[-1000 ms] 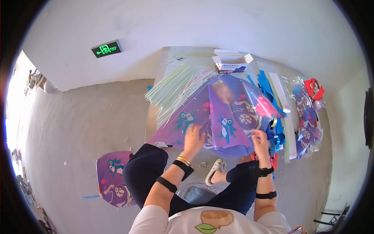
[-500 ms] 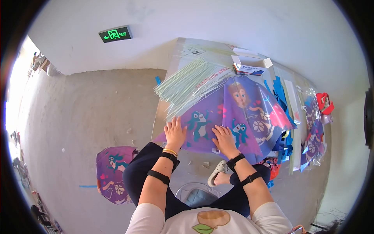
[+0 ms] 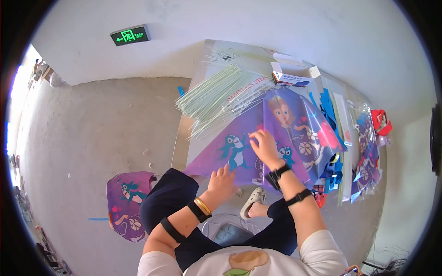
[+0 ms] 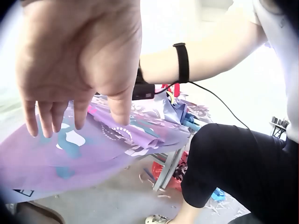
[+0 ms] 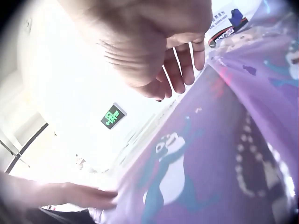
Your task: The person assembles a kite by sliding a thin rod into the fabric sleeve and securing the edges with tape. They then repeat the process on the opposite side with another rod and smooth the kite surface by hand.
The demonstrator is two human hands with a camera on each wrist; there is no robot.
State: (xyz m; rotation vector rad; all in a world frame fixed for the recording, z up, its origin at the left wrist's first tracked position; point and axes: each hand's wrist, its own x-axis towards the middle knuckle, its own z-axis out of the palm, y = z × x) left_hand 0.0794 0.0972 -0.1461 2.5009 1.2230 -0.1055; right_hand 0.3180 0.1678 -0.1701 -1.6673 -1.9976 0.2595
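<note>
While rods (image 3: 212, 99) border the sheet (image 3: 285, 131), strips (image 3: 327, 108) lie opposite.

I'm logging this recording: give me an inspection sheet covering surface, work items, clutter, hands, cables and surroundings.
Surface: table, largely covered.
Work items: purple printed sheet, spread along the near side, overlapping itself in a fold.
Clutter: pale thin rods in a loose pile, open white box, blue strips, and clear-wrapped prints at the far right.
Left hand: at the sheet's near edge, fingers extended, blurred; contact unclear.
Right hand: above the sheet, fingers loosely bent; nothing seen held.
Cables: one thin black cable by the right arm, in the left wrist view.
Surroundings: lit green exit sign on the wall; a similar print beside the person's knee.
</note>
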